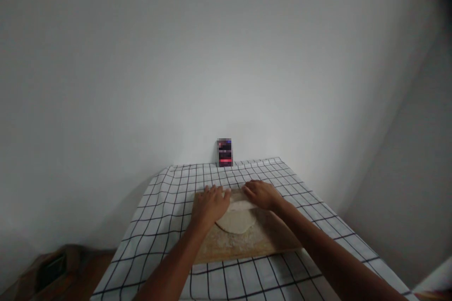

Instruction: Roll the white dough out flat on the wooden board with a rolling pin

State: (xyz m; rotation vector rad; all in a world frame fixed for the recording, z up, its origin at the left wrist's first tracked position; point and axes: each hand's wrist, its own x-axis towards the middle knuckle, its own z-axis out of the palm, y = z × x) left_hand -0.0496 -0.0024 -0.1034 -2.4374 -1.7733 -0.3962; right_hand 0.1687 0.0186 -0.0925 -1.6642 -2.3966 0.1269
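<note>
A flat, pale sheet of dough [236,224] lies on a floured wooden board [243,248]. Across the dough's far part runs a light-coloured rolling pin [242,204], only its middle showing between my hands. My left hand [212,203] is over the pin's left part, fingers curled forward around it. On the right part, my right hand [262,194] is closed over the pin in the same way. Both palms face down, and they hide the pin's ends. Loose flour dusts the board just in front of the dough.
A white tablecloth with a black grid [158,218] covers the table under the board. A small dark upright object [225,153], blurred out, leans against the white wall [226,66] at the back. A brown piece [52,268] stands low at the left.
</note>
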